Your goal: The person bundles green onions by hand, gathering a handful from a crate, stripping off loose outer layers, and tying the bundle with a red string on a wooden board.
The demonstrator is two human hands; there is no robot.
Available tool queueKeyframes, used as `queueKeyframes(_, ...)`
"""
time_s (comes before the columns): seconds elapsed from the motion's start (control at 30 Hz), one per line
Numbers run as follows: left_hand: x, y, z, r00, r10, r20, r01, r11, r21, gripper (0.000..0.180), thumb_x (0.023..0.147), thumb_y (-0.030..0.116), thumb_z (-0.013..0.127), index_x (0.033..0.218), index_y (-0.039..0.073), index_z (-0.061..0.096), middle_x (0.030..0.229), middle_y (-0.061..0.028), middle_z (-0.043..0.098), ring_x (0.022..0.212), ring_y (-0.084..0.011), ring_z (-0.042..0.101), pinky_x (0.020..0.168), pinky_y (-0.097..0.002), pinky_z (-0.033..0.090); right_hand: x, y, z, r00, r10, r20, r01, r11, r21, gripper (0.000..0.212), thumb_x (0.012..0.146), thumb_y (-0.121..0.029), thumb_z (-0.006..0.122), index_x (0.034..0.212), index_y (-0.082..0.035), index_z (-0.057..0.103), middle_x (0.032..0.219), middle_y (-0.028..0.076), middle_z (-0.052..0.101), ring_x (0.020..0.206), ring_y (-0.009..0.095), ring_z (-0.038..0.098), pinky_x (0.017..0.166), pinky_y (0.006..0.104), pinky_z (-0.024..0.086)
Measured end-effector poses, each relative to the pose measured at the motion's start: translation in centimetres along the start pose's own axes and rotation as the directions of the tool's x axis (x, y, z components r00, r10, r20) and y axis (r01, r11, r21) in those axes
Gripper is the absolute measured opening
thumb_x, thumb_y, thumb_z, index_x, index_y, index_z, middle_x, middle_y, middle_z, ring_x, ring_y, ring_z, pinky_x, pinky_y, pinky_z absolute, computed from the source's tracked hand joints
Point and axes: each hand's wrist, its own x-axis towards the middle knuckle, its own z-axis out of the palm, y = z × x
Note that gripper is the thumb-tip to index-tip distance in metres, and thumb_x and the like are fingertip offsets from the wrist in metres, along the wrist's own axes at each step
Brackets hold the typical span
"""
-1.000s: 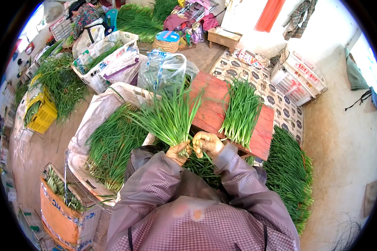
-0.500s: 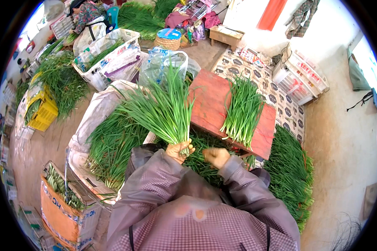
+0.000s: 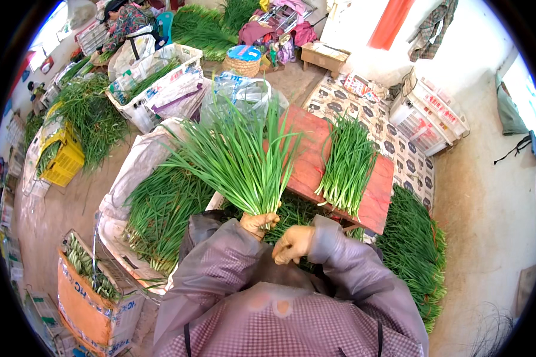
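Green is most of what lies before you: your left hand (image 3: 257,222) has its fingers clamped round the root end of one fanned bunch of long green chives (image 3: 235,160), held upright just in front of your chest, its leaves spreading up over the near edge of the red wooden board (image 3: 307,160). Your right hand (image 3: 293,243) sits just beside and below the left, fingers curled together in a loose fist; whether it pinches anything you cannot tell from this angle. On the board lies one second, flatter bundle of green chives (image 3: 346,166), tips pointing away from you. Two loose heaps flank you: one pile of chives on a white sack (image 3: 161,211) to your left, and one pile on the floor (image 3: 412,250) to your right. Further left stand one yellow plastic crate (image 3: 65,160) and one orange cardboard box (image 3: 89,306).
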Motion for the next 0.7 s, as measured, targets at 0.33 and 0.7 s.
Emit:
queueKeyframes(0.33, -0.3, -0.1, 1.0, 0.994, 0.032, -0.108, -0.016, 0.989, 0.145, 0.038, 0.071, -0.009, 0.069, 0.106, 0.001, 0.060, 0.089, -0.0091, 0.065, 0.073, -0.0217, 0.065, 0.060, -0.0305, 0.051, 3.4, -5.8, -8.3, 0.429, -0.309, -0.849, -0.278, 0.849, -0.450, 0.049, 0.079, -0.020, 0.059, 0.126, -0.011, 0.053, 0.072, 0.016, 0.065, 0.064, 0.031, 0.064, 0.064, 0.0415, 0.052)
queueKeyframes(0.7, 0.3, -1.0, -0.8, 1.000, -0.023, -0.018, 0.024, 0.997, 0.079, 0.049, 0.072, -0.006, 0.068, 0.119, 0.002, 0.056, 0.109, -0.0119, 0.065, 0.074, -0.0184, 0.064, 0.062, -0.0291, 0.052, 1.1, -4.4, -12.5, 0.292, -0.115, -0.949, 0.236, 0.971, -0.045, 0.014, 0.084, -0.011, 0.060, 0.090, -0.001, 0.067, 0.061, 0.008, 0.062, 0.046, 0.017, 0.054, 0.044, 0.0306, 0.044)
